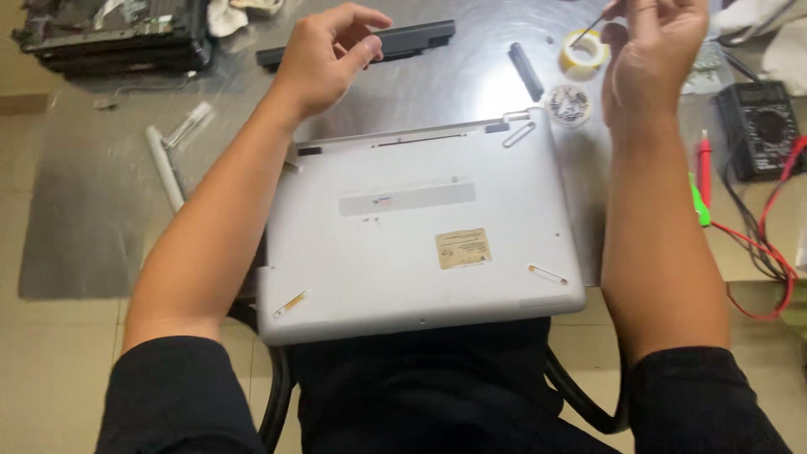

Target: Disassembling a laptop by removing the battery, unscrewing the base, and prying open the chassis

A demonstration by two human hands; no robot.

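**Silver laptop face-down, both hands up over the bench**

And here we are above the metal table (101, 210) — a silver laptop (420, 244) lies bottom-up, its near edge hanging over the table's edge toward the person's lap. A yellowed label (463, 249) sits on its underside, right of centre.

The left hand (324, 55) hovers beyond the laptop's far left corner, fingers loosely curled, gripping nothing; its fingertips sit just in front of a long black battery pack (412, 38) lying across the table, though whether they touch it cannot be told.

The right hand (651, 55) is raised past the far right corner, fingers pinched shut on a thin dark tool (587, 31) — its slim tip points down-left, over a roll of yellow tape (583, 52). Just below that roll, a small round tin (569, 104); to its left, a short black bar (526, 71).

Out on the right edge, a black multimeter (761, 126) with red and black leads (769, 252), and a red and a green pen-shaped tool (701, 181) beside it. Far left corner, a dark stripped-down laptop body (113, 34).
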